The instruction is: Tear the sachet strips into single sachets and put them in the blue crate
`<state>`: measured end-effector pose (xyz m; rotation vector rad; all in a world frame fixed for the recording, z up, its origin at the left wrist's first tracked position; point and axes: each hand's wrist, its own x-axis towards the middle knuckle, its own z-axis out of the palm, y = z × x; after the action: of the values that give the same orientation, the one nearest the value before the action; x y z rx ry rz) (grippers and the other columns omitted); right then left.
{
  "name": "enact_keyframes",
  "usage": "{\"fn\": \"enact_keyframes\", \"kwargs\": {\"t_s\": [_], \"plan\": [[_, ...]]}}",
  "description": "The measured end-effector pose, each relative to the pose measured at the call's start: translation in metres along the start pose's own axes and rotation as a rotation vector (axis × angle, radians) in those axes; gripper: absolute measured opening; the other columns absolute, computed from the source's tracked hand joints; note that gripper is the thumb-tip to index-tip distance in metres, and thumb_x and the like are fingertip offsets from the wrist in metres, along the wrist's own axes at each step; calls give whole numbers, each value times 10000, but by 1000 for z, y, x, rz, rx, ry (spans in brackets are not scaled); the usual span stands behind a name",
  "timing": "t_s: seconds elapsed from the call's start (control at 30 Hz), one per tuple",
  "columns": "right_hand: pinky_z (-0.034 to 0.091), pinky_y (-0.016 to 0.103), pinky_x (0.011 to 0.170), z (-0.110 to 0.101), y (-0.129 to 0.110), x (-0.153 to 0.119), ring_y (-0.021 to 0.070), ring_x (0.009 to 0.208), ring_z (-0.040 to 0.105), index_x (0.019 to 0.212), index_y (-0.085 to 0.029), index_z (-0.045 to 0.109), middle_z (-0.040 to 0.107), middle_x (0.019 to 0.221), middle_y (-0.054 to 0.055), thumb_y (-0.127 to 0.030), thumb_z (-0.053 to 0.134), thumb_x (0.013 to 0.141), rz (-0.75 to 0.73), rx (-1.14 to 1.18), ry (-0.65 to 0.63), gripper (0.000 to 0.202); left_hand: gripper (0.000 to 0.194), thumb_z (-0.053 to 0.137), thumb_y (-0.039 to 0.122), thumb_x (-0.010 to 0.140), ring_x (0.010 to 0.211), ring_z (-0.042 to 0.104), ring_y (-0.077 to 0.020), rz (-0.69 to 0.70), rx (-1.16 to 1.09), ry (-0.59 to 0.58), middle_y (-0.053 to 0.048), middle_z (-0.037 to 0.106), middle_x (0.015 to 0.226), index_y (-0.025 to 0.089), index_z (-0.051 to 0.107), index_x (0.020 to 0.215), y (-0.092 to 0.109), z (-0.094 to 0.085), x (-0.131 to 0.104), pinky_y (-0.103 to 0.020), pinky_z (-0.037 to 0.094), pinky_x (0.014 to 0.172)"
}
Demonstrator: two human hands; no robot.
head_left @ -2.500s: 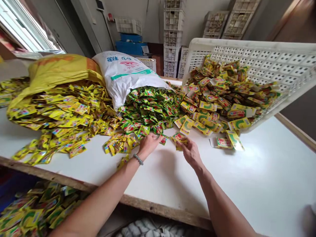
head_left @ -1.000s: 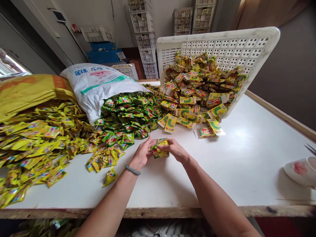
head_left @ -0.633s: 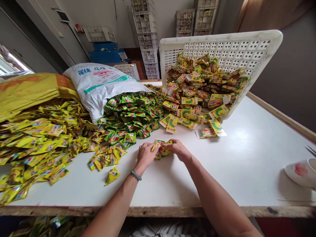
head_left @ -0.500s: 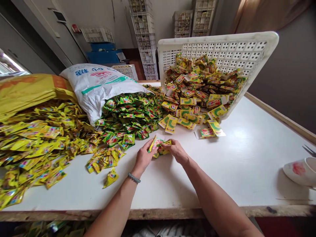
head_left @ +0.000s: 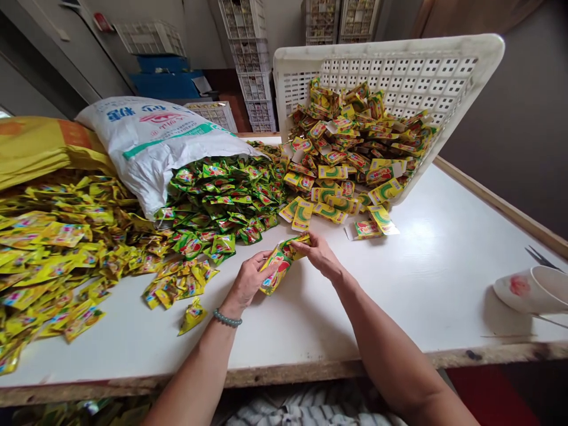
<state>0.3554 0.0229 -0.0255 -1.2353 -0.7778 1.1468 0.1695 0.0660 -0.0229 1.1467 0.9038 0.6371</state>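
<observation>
My left hand (head_left: 249, 280) holds a small yellow, green and red box (head_left: 274, 273) tilted above the white table. My right hand (head_left: 320, 253) pinches green and yellow packets (head_left: 298, 246) at the upper end of the box. The packets and the box meet between my hands, and how far any packet is inside is hidden. Just beyond lie green packets (head_left: 222, 244) in a heap spilling from a white sack (head_left: 155, 148). Several small boxes (head_left: 302, 215) lie in front of a tipped white basket (head_left: 390, 42) that is full of similar boxes.
Yellow packets (head_left: 48, 260) are heaped on the left beside a yellow sack (head_left: 39, 145). One yellow packet (head_left: 192, 316) lies apart near my left wrist. A white cup (head_left: 528, 291) and dark scissors (head_left: 542, 258) are at the right. Stacked crates (head_left: 252, 86) stand behind the table (head_left: 399, 296).
The box in my left hand has swung down and toward me, with more of its printed face showing. My right hand has lifted slightly at its upper end. The view has shifted a little.
</observation>
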Motion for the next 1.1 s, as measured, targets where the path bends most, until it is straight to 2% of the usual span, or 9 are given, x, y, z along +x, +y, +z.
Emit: {"fn": "enact_keyframes", "kwargs": {"t_s": [0.13,0.23,0.3,0.47,0.53,0.7,0.83,0.93,1.1], "plan": [[417,243,616,-2,0,-3,120,629,529,726,-170,608,609,655,-25,-431,810,592,54,-167,-116,356,550,916,364,507,681,682,-191,-68,-51,-46,-76,763,830,130,704,957,1,1,-4,-295,526,678],[423,249,622,4,-2,-7,125,634,530,714,-161,644,613,650,-17,-433,810,587,50,-153,-174,343,508,913,325,533,709,685,-183,-91,-52,-98,-70,767,857,138,725,967,0,3,-5,-284,526,696],[434,256,638,9,-1,-8,129,644,537,706,-162,640,617,662,-12,-447,806,581,28,-88,-132,353,507,914,292,536,727,685,-180,-102,-59,-119,-62,766,868,144,728,983,1,5,-6,-277,524,708],[412,254,608,18,10,-5,130,638,489,731,-195,579,553,656,-38,-464,827,533,-64,-38,126,416,513,917,257,531,705,674,-167,-160,-125,-151,-68,754,863,135,726,991,2,5,-4,-276,522,697],[416,265,629,18,14,-3,148,668,490,757,-212,577,549,673,-32,-490,810,574,-122,-139,186,406,510,916,256,529,681,668,-164,-170,-170,-155,-68,746,835,131,727,986,2,4,-3,-275,519,677],[413,312,753,14,12,-5,201,794,491,690,-223,573,577,747,23,-529,732,728,-332,-562,247,347,493,910,231,525,651,656,-152,-169,-232,-124,-64,733,810,132,723,971,2,3,-4,-264,511,648],[404,341,830,13,7,-7,224,897,465,588,-213,538,583,798,60,-575,638,823,-371,-671,147,444,512,905,236,509,645,651,-155,-150,-219,-99,-56,731,809,142,721,977,6,3,-7,-267,510,639],[375,369,945,9,6,-7,225,997,471,626,-202,601,612,922,69,-572,563,884,-337,-653,40,454,503,904,250,516,661,655,-160,-110,-173,-61,-48,738,816,155,725,976,7,0,-6,-265,509,642],[321,438,1053,-5,4,-3,278,1195,429,705,-209,672,613,1170,80,-591,695,776,-315,-655,37,389,473,894,251,563,718,673,-166,-49,-84,-89,-46,763,876,173,741,1004,3,-4,-4,-263,519,692]]}}
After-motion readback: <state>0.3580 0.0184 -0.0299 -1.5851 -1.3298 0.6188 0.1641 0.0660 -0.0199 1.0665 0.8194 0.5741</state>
